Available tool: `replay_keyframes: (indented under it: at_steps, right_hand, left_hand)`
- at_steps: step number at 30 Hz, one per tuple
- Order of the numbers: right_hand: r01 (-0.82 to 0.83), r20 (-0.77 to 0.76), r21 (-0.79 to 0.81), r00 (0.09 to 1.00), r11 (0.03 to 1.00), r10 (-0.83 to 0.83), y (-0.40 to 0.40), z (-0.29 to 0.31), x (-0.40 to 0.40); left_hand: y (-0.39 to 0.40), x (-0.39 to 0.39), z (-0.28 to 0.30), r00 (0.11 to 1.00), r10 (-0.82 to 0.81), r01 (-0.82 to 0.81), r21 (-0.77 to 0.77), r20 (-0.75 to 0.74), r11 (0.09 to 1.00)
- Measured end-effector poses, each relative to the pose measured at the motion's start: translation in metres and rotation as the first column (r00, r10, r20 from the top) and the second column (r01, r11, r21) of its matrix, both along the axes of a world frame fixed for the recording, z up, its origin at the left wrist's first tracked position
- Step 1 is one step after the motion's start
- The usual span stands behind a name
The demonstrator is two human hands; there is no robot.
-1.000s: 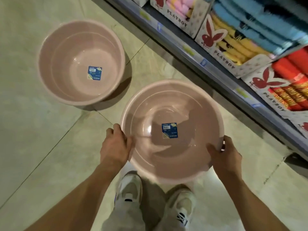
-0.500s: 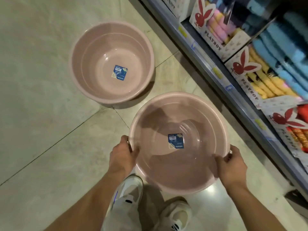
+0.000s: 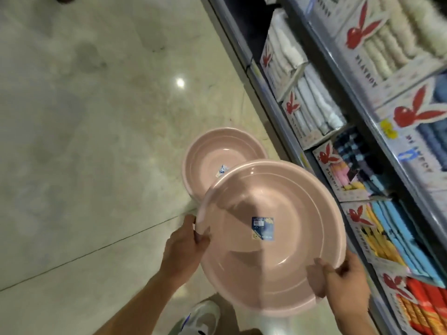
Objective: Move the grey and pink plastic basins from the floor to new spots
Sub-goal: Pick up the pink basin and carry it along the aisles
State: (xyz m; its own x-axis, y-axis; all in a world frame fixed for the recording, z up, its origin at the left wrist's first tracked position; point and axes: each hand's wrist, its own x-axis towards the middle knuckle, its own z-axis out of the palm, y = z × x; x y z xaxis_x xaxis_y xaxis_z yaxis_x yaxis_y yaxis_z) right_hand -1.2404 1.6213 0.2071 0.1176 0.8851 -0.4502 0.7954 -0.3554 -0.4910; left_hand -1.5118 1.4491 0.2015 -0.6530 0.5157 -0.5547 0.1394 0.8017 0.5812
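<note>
Lifted since half a second ago, the near pink basin (image 3: 271, 238) now rides higher and closer to the camera, and its far rim covers the near edge of the second pink basin (image 3: 223, 160), which lay clear of it before. That second basin sits on the pale tiled floor (image 3: 96, 141) just beyond the held one, label side up, in the same spot by the shelving.

Both hands clasp the near basin by its rim. The left hand (image 3: 185, 247) pinches the left edge, thumb over the lip and fingers beneath. The right hand (image 3: 343, 284) clamps the near-right edge the same way, its thumb lying inside the bowl. A blue label (image 3: 263, 228) marks the basin's bottom.

Right of the grip the basin's rim comes close to the shelf unit (image 3: 285, 122) stocked with boxed towels (image 3: 387, 238); whether a gap remains there cannot be told. Left of the grip and past the second basin lies bare floor, crossed by one tile seam. A white shoe (image 3: 203, 315) shows below the held basin.
</note>
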Motion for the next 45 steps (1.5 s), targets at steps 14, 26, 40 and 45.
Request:
replay_keyframes:
  at_steps: [14,26,40,45]
  right_hand:
    - [-0.343,-0.095,-0.019,0.936,0.939,0.339,0.097,-0.040,-0.143]
    - [-0.493,-0.054,-0.140,0.870,0.859,0.491,0.159,-0.128,-0.197]
    - [-0.485,-0.006,-0.263,0.866,0.834,0.501,0.175,-0.180,-0.215]
    - [-0.495,-0.008,-0.300,0.856,0.815,0.517,0.179,-0.189,-0.215]
  left_hand:
    - [0.035,-0.094,-0.036,0.982,0.190,-0.191,-0.106,-0.021,0.976]
    - [0.061,-0.102,-0.130,0.946,0.323,-0.324,-0.176,-0.033,0.930]
    - [0.085,-0.107,-0.168,0.861,0.491,-0.444,-0.273,0.134,0.854]
    - [0.085,-0.107,-0.174,0.843,0.516,-0.460,-0.290,0.156,0.839]
